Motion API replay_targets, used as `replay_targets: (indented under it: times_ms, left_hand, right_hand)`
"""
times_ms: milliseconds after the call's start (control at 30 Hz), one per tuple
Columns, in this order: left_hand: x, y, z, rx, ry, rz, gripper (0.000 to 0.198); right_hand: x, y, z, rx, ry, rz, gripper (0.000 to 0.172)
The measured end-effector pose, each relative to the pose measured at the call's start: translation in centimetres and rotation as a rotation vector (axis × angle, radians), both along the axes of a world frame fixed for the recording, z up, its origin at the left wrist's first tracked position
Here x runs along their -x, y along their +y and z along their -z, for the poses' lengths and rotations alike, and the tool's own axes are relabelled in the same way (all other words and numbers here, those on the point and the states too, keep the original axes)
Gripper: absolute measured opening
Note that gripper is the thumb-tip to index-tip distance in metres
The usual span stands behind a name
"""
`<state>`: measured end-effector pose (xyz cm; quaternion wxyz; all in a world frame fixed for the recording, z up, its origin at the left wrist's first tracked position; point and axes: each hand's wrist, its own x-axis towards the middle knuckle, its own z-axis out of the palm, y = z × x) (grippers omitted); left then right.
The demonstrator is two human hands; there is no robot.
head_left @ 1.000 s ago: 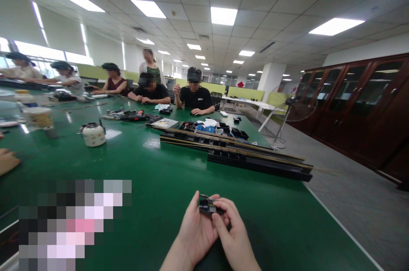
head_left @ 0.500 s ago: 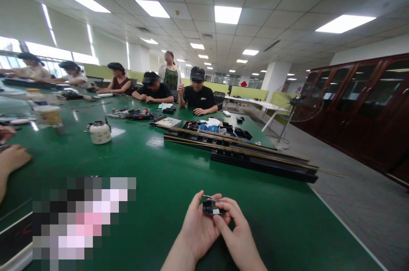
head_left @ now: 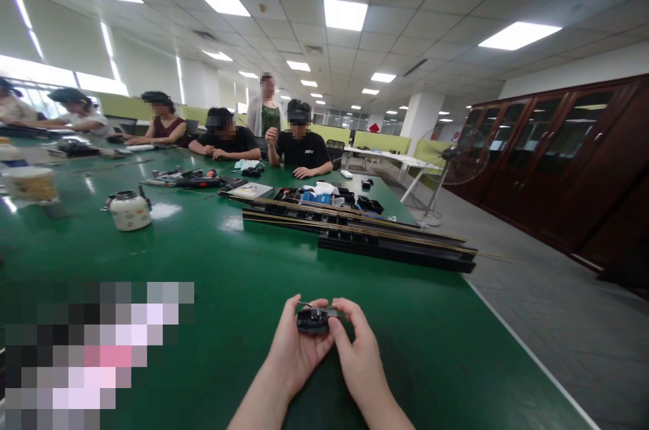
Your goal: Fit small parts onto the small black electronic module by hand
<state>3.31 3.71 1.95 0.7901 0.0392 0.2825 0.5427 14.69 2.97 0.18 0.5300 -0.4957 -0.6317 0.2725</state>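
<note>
Fingers of my left hand (head_left: pixel 297 352) curl under a small black part (head_left: pixel 311 323), cradling it; those of my right hand (head_left: pixel 361 349) pinch its right end. It sits between my palms, over the green table (head_left: pixel 228 322). Beyond are long black rails (head_left: pixel 395 256), a white jar (head_left: pixel 130 213) to their left, then seated people (head_left: pixel 307 149).

The device (head_left: pixel 311 324) sits between the left hand (head_left: pixel 295 343) and right hand (head_left: pixel 357 343), over the tabletop (head_left: pixel 203 254), left of its right edge. Beyond them, rods (head_left: pixel 355 230) lie across rails (head_left: pixel 395 255) reaching that edge. A pot (head_left: pixel 130 212) stands left of the rails, a tub (head_left: pixel 31 185) farther left. Past the right edge, a fan (head_left: pixel 447 154) stands before cabinets (head_left: pixel 547 153).
</note>
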Motion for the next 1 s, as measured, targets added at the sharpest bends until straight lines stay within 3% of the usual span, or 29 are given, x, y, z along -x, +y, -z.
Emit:
replay_targets:
  times_ms: [300,633,833,1000]
  left_hand:
    - [0.2,-0.1,-0.1,0.043,0.036,0.043,0.034]
    - [0.4,-0.1,-0.2,0.039,0.044,0.064,0.036]
    - [0.3,0.0,-0.2,0.039,0.051,0.056,0.036]
    - [0.3,0.1,-0.1,0.058,0.067,0.046,0.034]
  right_hand:
    - [-1.8,1.5,0.9,0.088,0.212,0.252,0.033]
    - [-2.3,1.2,0.0,0.057,0.171,0.436,0.036]
    - [-2.0,0.9,-0.1,-0.004,0.156,0.424,0.039]
    - [-1.2,0.4,-0.1,0.008,0.075,0.267,0.031]
